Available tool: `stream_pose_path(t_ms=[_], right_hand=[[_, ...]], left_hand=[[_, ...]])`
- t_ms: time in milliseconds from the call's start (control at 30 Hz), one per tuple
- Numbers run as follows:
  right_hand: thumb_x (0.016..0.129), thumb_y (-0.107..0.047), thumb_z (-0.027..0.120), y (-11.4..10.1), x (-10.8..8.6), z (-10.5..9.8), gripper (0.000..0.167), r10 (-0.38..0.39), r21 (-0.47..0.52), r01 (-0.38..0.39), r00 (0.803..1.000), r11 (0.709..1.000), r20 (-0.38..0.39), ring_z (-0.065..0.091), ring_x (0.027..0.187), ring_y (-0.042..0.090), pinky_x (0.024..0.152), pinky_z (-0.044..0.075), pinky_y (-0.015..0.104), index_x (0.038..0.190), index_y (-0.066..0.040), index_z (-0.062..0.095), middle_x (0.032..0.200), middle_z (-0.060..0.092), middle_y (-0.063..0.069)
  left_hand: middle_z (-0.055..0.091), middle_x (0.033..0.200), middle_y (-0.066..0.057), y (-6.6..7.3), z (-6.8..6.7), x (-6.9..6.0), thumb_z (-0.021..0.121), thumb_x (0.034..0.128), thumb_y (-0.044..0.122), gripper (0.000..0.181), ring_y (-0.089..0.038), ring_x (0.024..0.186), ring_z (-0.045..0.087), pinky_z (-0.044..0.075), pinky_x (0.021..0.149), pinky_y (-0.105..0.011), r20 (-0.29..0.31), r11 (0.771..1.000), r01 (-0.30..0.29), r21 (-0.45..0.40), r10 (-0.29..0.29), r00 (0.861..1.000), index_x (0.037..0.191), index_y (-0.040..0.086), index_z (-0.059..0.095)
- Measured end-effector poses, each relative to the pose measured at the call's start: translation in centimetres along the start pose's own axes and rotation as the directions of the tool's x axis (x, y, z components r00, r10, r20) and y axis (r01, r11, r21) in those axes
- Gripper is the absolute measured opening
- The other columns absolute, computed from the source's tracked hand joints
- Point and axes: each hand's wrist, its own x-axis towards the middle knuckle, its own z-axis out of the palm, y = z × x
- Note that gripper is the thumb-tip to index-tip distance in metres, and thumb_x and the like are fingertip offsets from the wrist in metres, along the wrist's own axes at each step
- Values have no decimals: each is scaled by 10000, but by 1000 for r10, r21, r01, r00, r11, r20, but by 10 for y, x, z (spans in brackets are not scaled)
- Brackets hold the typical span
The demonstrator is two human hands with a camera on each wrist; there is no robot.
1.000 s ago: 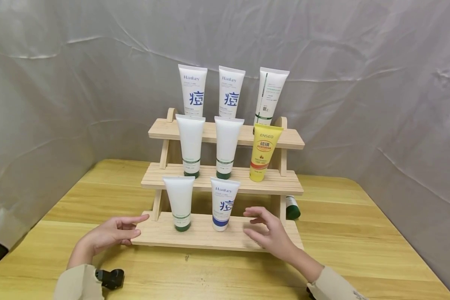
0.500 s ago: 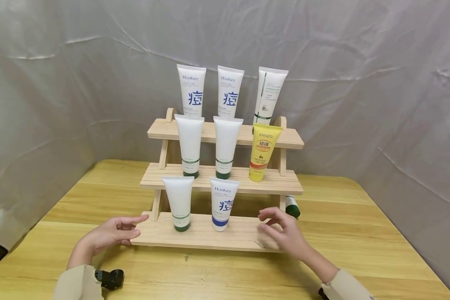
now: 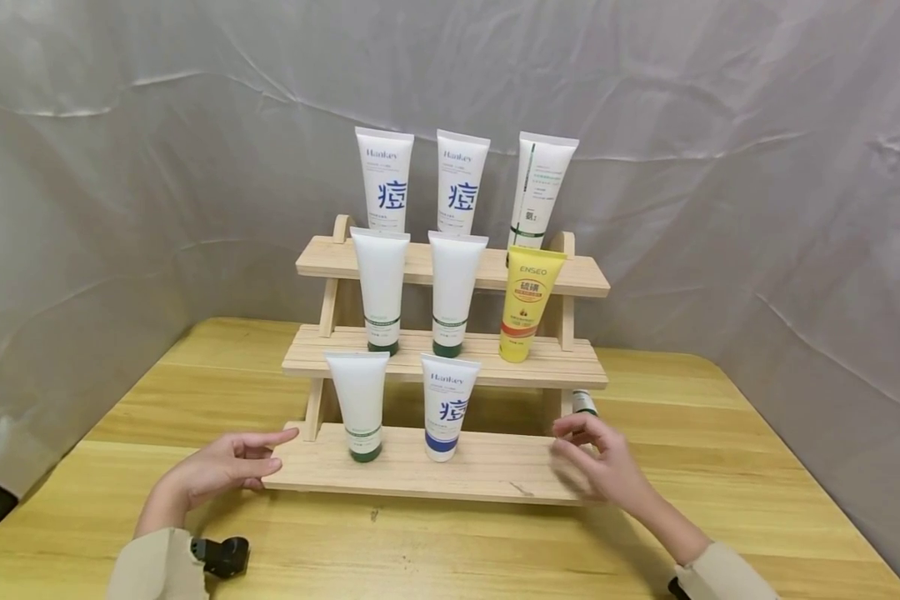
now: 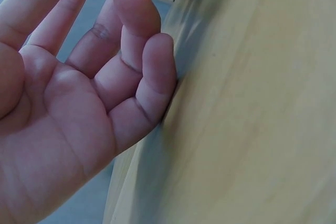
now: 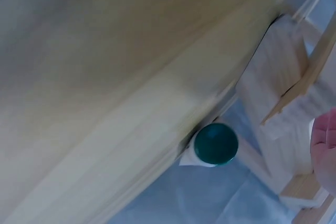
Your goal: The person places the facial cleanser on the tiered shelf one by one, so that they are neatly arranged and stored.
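Observation:
A three-tier wooden display stand [image 3: 487, 475] holds upright squeeze tubes on its steps. My left hand [image 3: 217, 471] holds the left end of the bottom step; in the left wrist view its curled fingers [image 4: 137, 9] touch the board's corner. My right hand [image 3: 607, 462], fingers loosely bent and holding nothing, is at the right end of that step; whether it touches the wood I cannot tell. A white green-capped tube [image 3: 360, 404] and a white blue-banded tube [image 3: 447, 408] stand on the bottom step. The right wrist view shows only part of the right hand [image 5: 324, 150].
Two white tubes [image 3: 381, 287] and a yellow tube [image 3: 528, 304] stand on the middle step. Three white tubes [image 3: 461, 179] occupy the top. Another tube with a green cap [image 5: 215, 144] lies on the wooden table [image 3: 690, 467] behind the stand's right side. Grey cloth hangs behind.
My right hand has moved right along the bottom step, away from the blue-banded tube, and now partly hides the lying tube. My left hand and the standing tubes stay in place.

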Motion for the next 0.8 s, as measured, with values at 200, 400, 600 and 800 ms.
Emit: stream_pose_path(t_ms=[200, 400, 600, 800], right_hand=[[652, 268, 590, -13, 5, -9, 267, 44, -44, -45, 999, 998, -30, 548, 668, 152, 626, 450, 160, 855, 95, 576, 782, 572, 187], [658, 267, 577, -11, 5, -15, 236, 45, -54, -48, 997, 997, -62, 551, 697, 107, 625, 449, 152, 841, 117, 576, 774, 591, 145], [665, 270, 564, -7, 7, -23, 226, 74, -81, -80, 994, 993, -79, 541, 771, 49, 629, 447, 137, 840, 127, 573, 844, 593, -51], [700, 215, 601, 20, 1, -33, 222, 162, -145, -177, 981, 973, -108, 541, 785, 44, 623, 447, 138, 880, 85, 601, 824, 612, 117]], left_hand=[[538, 1049, -26, 0, 0, 0, 563, 880, 105, 359, -114, 822, 517, 487, 651, -271, 6, 1000, 5, -8, -5, 1000, 1133, 357, 592], [543, 1043, -32, 1, 0, 0, 571, 875, 113, 352, -122, 824, 520, 490, 659, -286, -4, 1000, 15, -8, -15, 1000, 1131, 354, 596], [545, 1040, -29, 0, 0, 0, 564, 880, 110, 358, -121, 826, 520, 488, 658, -284, 1, 1000, 9, -6, -9, 1000, 1137, 357, 590], [547, 1037, -42, 0, 0, 0, 566, 878, 110, 357, -126, 831, 527, 489, 660, -287, 2, 1000, 12, -8, -12, 1000, 1136, 355, 592]])
